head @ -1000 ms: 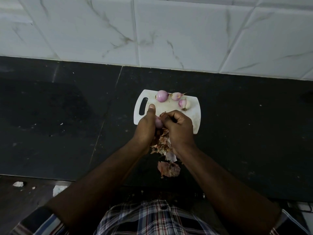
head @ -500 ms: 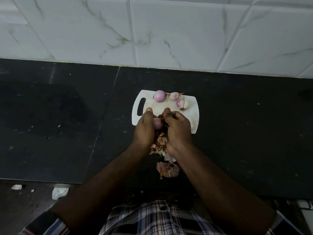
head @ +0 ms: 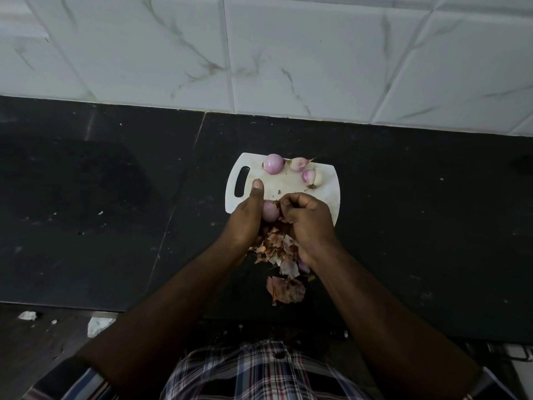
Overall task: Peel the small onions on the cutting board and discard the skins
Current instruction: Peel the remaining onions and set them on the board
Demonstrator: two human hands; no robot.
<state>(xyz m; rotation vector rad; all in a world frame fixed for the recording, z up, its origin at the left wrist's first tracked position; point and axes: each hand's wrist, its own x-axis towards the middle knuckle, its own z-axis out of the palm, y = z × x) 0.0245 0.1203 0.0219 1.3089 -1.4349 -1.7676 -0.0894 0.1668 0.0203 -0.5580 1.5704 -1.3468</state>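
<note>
Over the near edge of the white cutting board point(head: 291, 189) on the dark bench point(head: 115, 212), the left hand point(head: 248, 217) grips a small onion point(head: 270, 210); the right hand point(head: 308, 220) seems to pinch its skin. Three onions point(head: 274, 163) lie along the board's far edge, with peeled skins point(head: 278, 246) below the hands.

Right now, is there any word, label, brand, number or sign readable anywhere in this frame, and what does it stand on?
None can be read.
Cutting board: plain white, no print visible.
Wall tiles: grey veining only, no lettering.
Counter: dark, with specks but no marks that read as text.
Checked shirt: pattern only, no label showing.
Scraps on the floor at lower left: too small and dim to tell if anything is printed.
</note>
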